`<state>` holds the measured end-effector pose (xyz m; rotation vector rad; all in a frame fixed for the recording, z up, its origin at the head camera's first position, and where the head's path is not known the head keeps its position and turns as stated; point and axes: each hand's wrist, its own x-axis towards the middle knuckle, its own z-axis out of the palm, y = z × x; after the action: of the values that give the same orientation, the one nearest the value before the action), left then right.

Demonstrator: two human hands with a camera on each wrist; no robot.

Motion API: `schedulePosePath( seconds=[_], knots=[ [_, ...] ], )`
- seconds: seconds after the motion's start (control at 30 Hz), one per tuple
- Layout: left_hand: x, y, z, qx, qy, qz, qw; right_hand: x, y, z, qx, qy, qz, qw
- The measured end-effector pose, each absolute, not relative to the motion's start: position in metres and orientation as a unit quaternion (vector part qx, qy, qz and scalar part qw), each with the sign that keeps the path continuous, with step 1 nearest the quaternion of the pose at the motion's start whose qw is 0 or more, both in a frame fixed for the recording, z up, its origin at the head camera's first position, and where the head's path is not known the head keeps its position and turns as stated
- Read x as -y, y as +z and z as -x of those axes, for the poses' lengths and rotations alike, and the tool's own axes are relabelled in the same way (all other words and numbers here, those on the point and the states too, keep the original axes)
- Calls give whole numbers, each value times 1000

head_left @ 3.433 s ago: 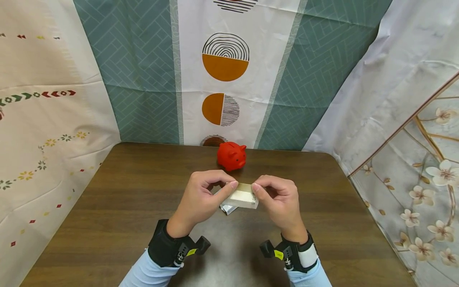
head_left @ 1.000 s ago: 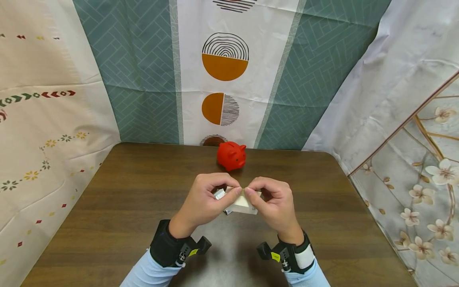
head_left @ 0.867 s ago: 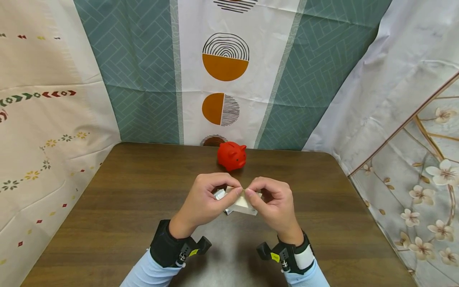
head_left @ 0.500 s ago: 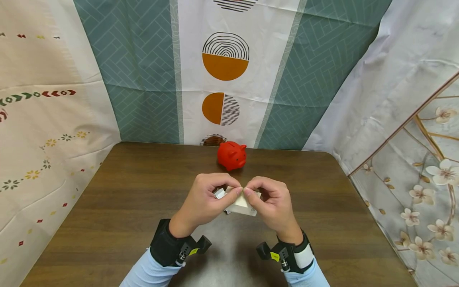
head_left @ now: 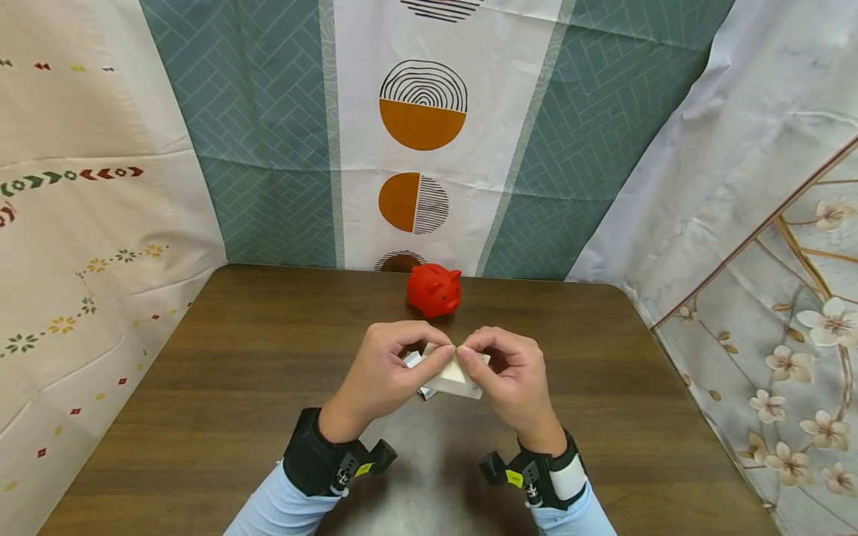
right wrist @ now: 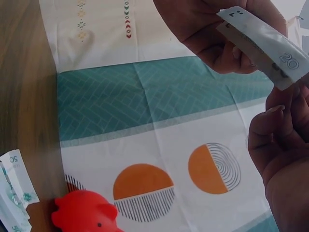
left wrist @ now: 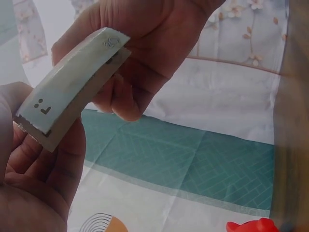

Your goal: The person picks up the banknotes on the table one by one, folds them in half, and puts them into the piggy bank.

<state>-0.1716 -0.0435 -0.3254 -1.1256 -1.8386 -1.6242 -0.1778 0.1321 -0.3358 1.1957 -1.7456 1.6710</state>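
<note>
Both hands pinch a pale folded banknote (head_left: 456,382) between thumb and fingers, in front of the piggy bank in the head view. My left hand (head_left: 392,372) has it from the left and my right hand (head_left: 515,376) from the right, their fingertips almost meeting at the note's far edge. A printed 20 shows on the banknote (right wrist: 270,46) in the right wrist view, and its folded layers stand slightly apart. Beneath the hands, another folded note (right wrist: 17,186), marked 50, lies on the table, partly hidden in the head view. The red piggy bank (head_left: 434,290) stands just beyond the hands.
The brown wooden table (head_left: 234,350) ends at a back edge close behind the piggy bank. A patterned cloth (head_left: 275,141) hangs there, with a flowered cloth (head_left: 757,320) along the right side and a cream one (head_left: 100,246) on the left.
Since the oldest frame the fingertips have come together from further apart along the banknote, and it has tipped. Over the last second the hands barely shift. The piggy bank stays put.
</note>
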Motion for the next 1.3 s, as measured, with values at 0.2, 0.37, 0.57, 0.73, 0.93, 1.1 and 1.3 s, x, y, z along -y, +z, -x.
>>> schedulePosePath(
  seconds=[0.2, 0.37, 0.57, 0.73, 0.93, 1.1, 1.3],
  knots=[
    [45, -341, 182, 652, -603, 400, 227, -137, -337, 179, 633, 611, -416, 230],
    [46, -326, 174, 639, -614, 406, 225, -141, -337, 179, 642, 608, -403, 235],
    [48, -324, 171, 640, -621, 396, 217, -142, -335, 179, 634, 615, -404, 236],
    [51, -324, 170, 650, -617, 389, 212, -142, -334, 179, 631, 618, -407, 235],
    [53, -324, 169, 664, -610, 377, 213, -142, -334, 179, 631, 616, -404, 243],
    [54, -322, 169, 669, -610, 372, 205, -145, -334, 179, 637, 612, -396, 251],
    [56, -320, 168, 676, -605, 361, 217, -148, -334, 179, 645, 607, -382, 265]
  ],
)
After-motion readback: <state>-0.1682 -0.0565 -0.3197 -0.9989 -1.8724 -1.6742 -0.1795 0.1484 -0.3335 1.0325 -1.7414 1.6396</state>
